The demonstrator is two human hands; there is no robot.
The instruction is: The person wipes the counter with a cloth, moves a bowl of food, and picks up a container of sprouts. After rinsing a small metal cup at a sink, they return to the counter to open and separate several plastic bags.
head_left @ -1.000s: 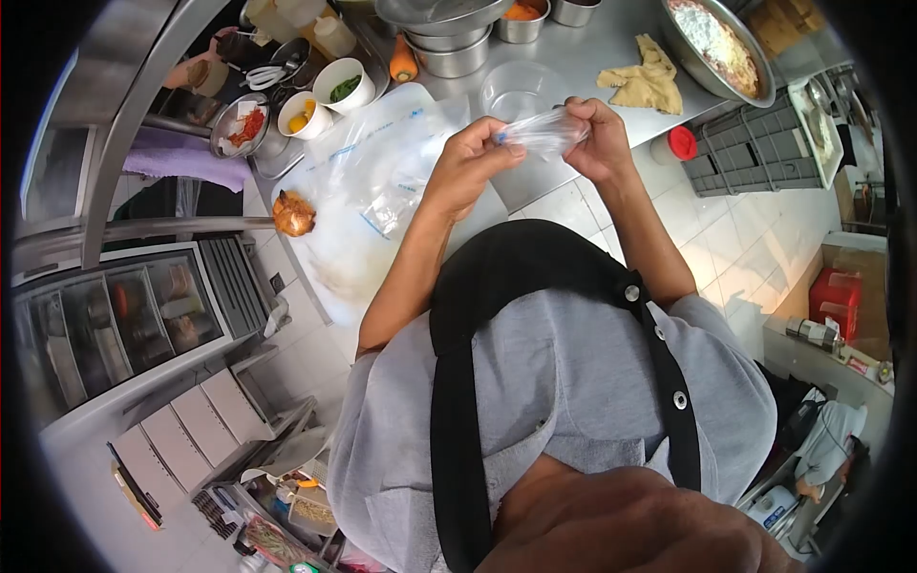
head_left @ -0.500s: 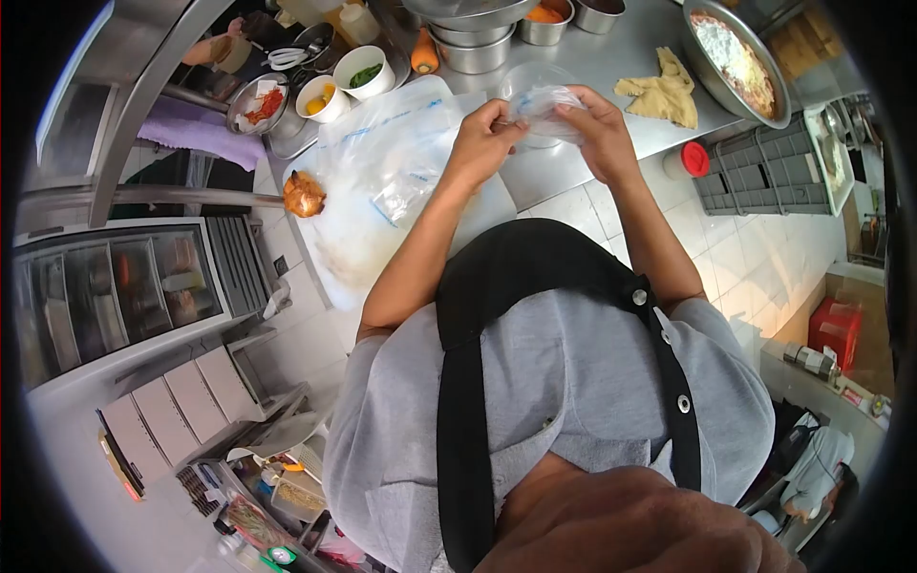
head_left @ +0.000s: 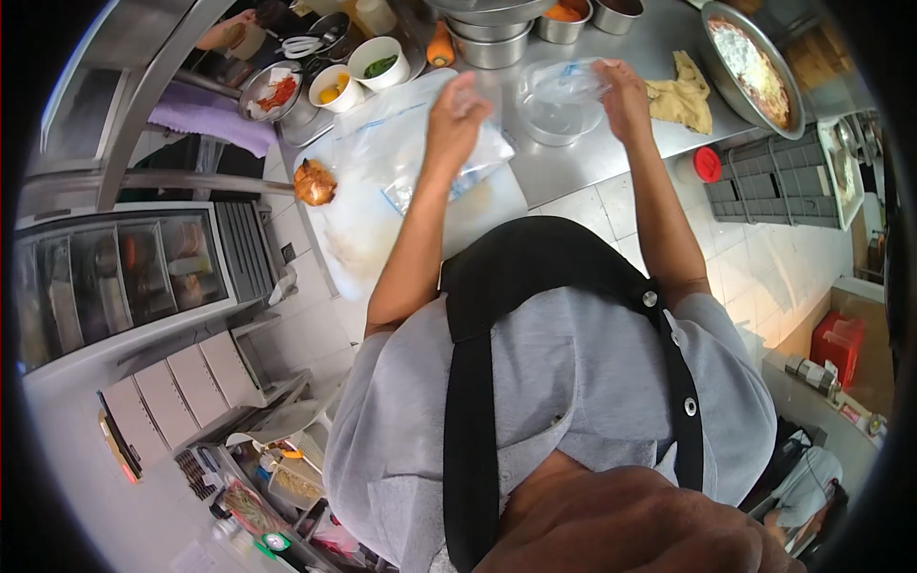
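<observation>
My right hand point(head_left: 626, 100) pinches the edge of a crumpled clear plastic bag point(head_left: 571, 80) over a round clear plastic tub point(head_left: 556, 122) on the steel counter. Slightly blurred, my left hand point(head_left: 454, 122) is raised above the white cutting board point(head_left: 358, 244), its fingers apart and nothing in them. Below that hand, a large clear zip bag point(head_left: 382, 143) with blue print lies flat on the board. What looks like a brown-skinned onion point(head_left: 313, 181) sits at the board's left edge.
White bowls hold chopped greens point(head_left: 380, 67) and yellow pieces point(head_left: 334, 91). Behind them are a carrot point(head_left: 440, 48) and stacked steel pots point(head_left: 492, 48). A tan cloth point(head_left: 683, 100) and a large steel bowl point(head_left: 712, 24) are at right. Another person's hand point(head_left: 229, 31) shows at upper left.
My hands have separated: the left moved left, away from the bag, while the right moved right, still holding the bag. The round tub is less covered.
</observation>
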